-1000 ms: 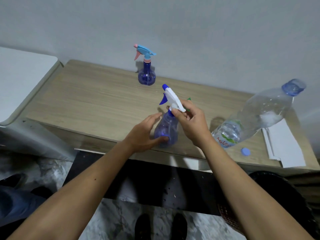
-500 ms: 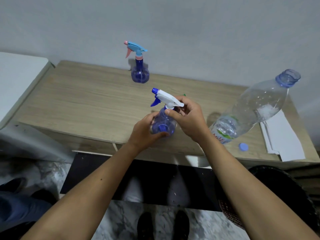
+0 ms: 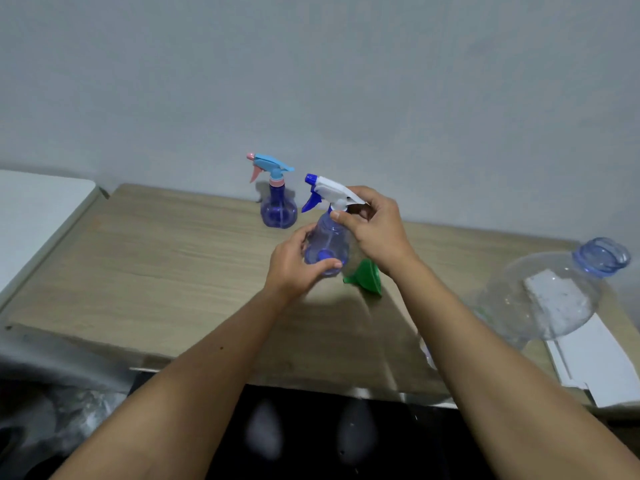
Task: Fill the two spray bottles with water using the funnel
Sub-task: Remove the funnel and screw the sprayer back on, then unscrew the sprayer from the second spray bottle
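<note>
My left hand [image 3: 294,268] has its grip curled round the lower body of the clear blue plastic spray bottle with the white trigger head and dark blue nozzle [image 3: 327,245], thumb across its front near the base, and the bottle looks lifted off the pale wood-grain worktop [image 3: 156,258], though I cannot tell this for sure. My right hand [image 3: 375,233] has its grip closed on the collar just under that white head, thumb and fingertips pinching the neck. Just below and right of the bottle, partly hidden behind my right wrist, a small green plastic funnel [image 3: 365,277] lies on the worktop. Behind the held bottle, near the grey wall [image 3: 346,81], stands the second spray bottle, round and blue with a light blue head and pink trigger [image 3: 277,202], upright and apart from my hands. To the far right a large clear plastic water bottle with a bluish open neck [image 3: 561,292] stands close to the camera, uncapped; how much water it holds I cannot tell. Beside and under it white sheets of paper [image 3: 595,362] lie at the worktop's right end. At the left edge is a white surface [image 3: 38,216], separate from the worktop.
</note>
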